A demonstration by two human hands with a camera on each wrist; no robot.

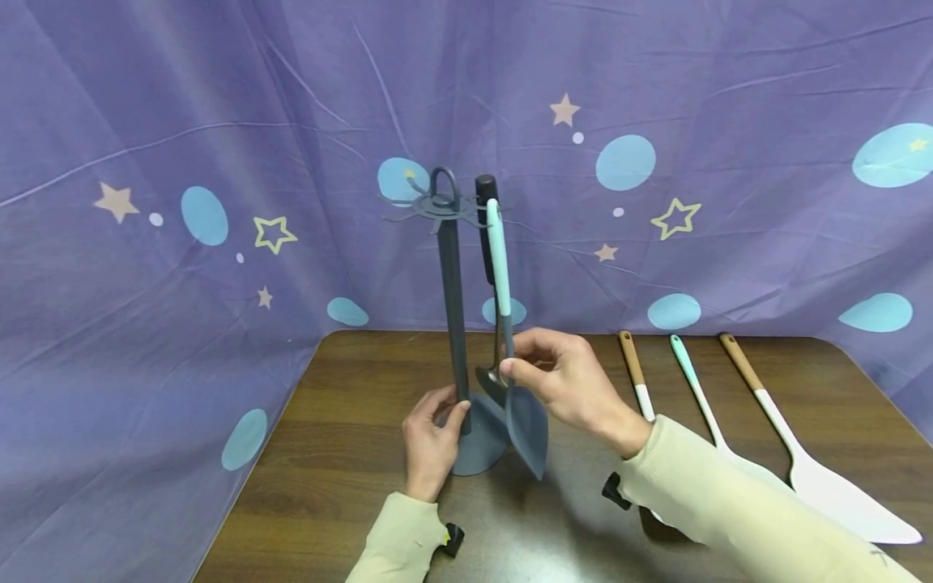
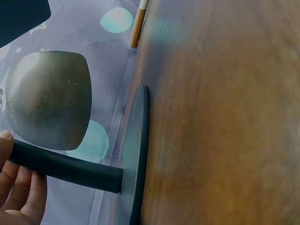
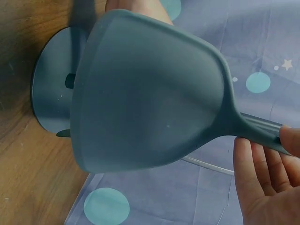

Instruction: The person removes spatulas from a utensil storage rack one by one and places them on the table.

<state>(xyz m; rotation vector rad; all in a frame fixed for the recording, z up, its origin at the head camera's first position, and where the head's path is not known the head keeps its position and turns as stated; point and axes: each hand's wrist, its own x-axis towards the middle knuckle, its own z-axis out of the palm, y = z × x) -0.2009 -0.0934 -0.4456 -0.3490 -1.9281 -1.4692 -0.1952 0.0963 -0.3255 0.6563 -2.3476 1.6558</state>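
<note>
A grey utensil stand (image 1: 453,316) with a ring of hooks (image 1: 441,209) on top stands upright on its round base (image 1: 477,457). My left hand (image 1: 432,437) grips its post low down, fingers and thumb around it. In my right hand (image 1: 564,376) I pinch the neck of a spatula with a mint handle (image 1: 499,259) and broad grey head (image 3: 150,93). The handle's end is up beside the hooks; whether it is on one I cannot tell. Just behind hangs a black-handled (image 1: 486,190) metal utensil, its broad curved head (image 2: 51,98) clear in the left wrist view.
To the right, on the wooden table (image 1: 342,397), lie a wooden-handled utensil (image 1: 632,360) partly under my sleeve, a mint-handled one (image 1: 696,380), and a white turner (image 1: 838,494) with a wooden handle. A patterned purple cloth (image 1: 313,146) hangs behind the table.
</note>
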